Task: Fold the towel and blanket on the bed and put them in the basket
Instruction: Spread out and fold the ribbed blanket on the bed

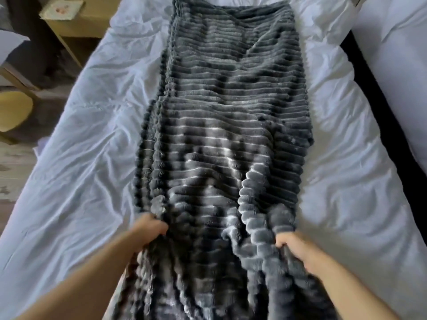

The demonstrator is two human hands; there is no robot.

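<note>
Blanket (231, 135) lies lengthwise down the middle of the bed (92, 158), long axis running straight away from the person twd the far end. It's dark grey, plush, w/ crosswise ribs, folded into a long narrow strip. Left hand (151, 228) grips near left edge, fingers curled into the fabric; right hand (294, 247) pinches near right edge. Near end bunches up btwn them.

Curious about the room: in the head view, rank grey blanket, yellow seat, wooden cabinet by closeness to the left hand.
1. grey blanket: gripped by the left hand.
2. yellow seat: off to the left.
3. wooden cabinet: far back left.
</note>
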